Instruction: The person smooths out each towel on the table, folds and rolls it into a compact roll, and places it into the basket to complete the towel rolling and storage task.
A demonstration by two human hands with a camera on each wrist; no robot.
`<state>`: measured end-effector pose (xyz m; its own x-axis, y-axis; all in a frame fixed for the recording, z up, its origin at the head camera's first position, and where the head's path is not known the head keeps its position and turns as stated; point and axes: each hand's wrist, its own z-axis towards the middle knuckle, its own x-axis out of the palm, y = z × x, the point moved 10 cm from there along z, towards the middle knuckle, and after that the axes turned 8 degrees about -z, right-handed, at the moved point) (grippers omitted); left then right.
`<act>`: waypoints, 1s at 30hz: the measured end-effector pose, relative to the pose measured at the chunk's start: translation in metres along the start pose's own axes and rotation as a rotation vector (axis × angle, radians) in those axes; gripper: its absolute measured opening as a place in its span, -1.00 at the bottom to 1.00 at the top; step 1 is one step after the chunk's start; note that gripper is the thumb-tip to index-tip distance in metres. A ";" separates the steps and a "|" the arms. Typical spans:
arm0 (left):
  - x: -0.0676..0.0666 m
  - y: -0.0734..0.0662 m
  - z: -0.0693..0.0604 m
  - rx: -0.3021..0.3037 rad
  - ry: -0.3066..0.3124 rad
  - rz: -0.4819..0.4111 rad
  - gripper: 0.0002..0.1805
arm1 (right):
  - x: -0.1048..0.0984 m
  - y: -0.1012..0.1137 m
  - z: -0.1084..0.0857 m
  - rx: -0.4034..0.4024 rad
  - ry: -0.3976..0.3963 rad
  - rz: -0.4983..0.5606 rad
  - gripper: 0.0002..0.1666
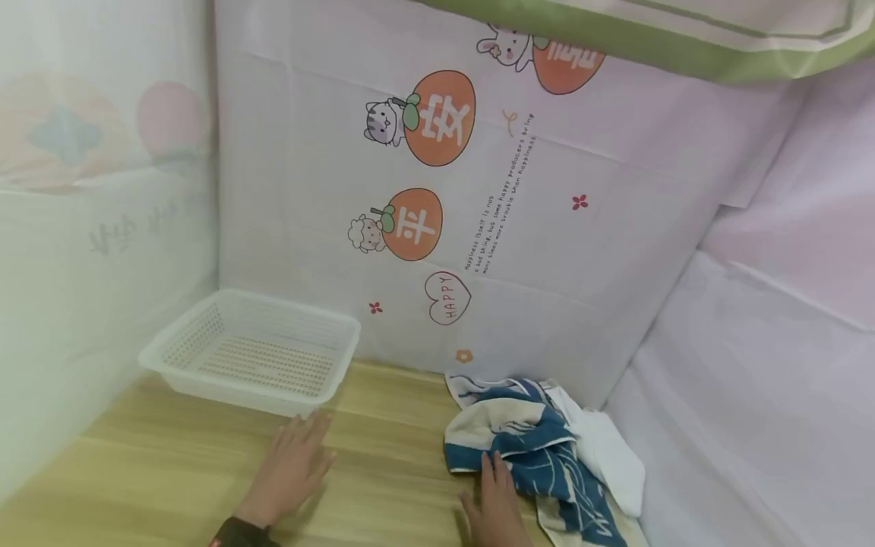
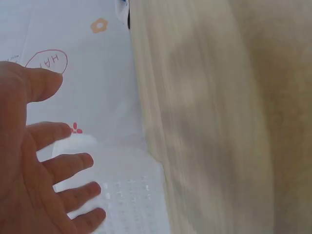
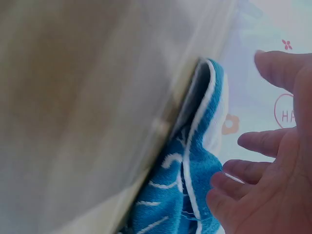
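Observation:
My left hand [image 1: 289, 467] hovers over the wooden table in front of a white plastic basket [image 1: 249, 395], its fingers spread and holding nothing. In the left wrist view the same hand [image 2: 44, 161] has its thumb apart from the fingers, with the basket [image 2: 131, 195] beyond them. My right hand [image 1: 497, 505] is at the near edge of a crumpled blue and cream towel [image 1: 547, 471], fingers extended. The right wrist view shows that hand [image 3: 273, 180] beside the towel [image 3: 195, 161]; whether the fingertips touch it, I cannot tell. A white cloth [image 1: 611, 456] lies against the towel's right side.
The wood-grain table [image 1: 383, 456] runs between basket and towel. Behind stands a white printed curtain [image 1: 328, 190] with orange fruit drawings. More white sheeting [image 1: 766, 425] closes the right side, and a green-edged cloth [image 1: 649, 38] hangs across the top.

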<state>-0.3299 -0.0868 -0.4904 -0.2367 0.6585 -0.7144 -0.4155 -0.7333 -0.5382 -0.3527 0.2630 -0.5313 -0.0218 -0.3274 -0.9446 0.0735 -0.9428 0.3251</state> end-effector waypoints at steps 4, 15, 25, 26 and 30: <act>0.006 -0.001 0.004 0.024 0.030 -0.090 -0.37 | -0.013 -0.006 0.010 -0.014 -0.029 -0.047 -0.04; 0.028 -0.015 0.027 -0.010 0.148 -0.265 -0.54 | -0.024 -0.007 0.051 -0.245 -0.005 -0.219 -0.14; 0.040 -0.031 0.051 0.033 0.218 -0.295 -0.64 | -0.048 -0.002 0.077 -0.192 -0.154 -0.273 -0.95; 0.042 -0.033 0.053 0.039 0.226 -0.292 -0.64 | -0.056 0.004 0.077 -0.215 -0.193 -0.279 -0.91; 0.047 -0.043 0.066 0.069 0.241 -0.278 -0.63 | -0.101 0.039 0.082 -0.313 -0.312 -0.204 -0.68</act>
<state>-0.3810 -0.0134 -0.4715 0.1036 0.7663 -0.6340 -0.4949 -0.5132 -0.7012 -0.4298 0.2544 -0.4199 -0.3618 -0.1858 -0.9136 0.3316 -0.9415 0.0601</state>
